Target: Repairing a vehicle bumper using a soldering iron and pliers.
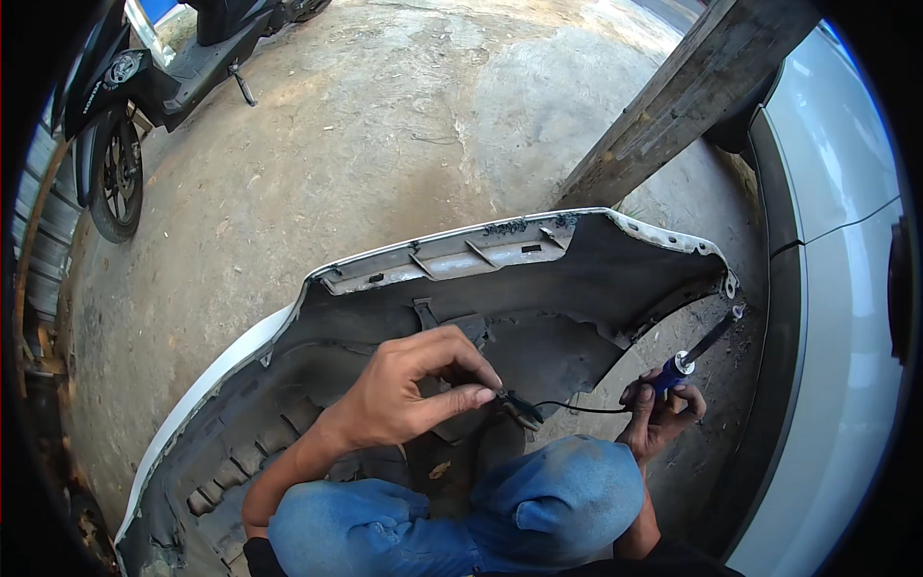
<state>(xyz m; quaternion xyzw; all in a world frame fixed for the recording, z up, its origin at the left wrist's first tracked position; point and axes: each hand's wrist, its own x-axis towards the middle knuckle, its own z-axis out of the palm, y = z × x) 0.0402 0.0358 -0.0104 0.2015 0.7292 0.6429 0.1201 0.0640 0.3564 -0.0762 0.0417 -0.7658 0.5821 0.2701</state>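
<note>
A car bumper (548,279), white-edged with its dark inner side toward me, lies in front of my knees. Over it my left hand (413,385) pinches thumb and forefinger together at a small dark piece (524,408), whose kind I cannot make out. In my right hand (659,418), at the bumper's right side, is a tool like a soldering iron (677,370). It has a blue handle, a metal collar and a dark shaft angled up to the right. Between the dark piece and my right hand runs a thin black cord or strip (582,409).
A wooden post (687,101) leans across the upper right. Beside it stands a light-coloured car (836,279) with a dark lower trim. A black scooter (120,115) is parked at the upper left on the concrete floor (385,135). My bent knees in blue jeans (567,481) are close below my hands.
</note>
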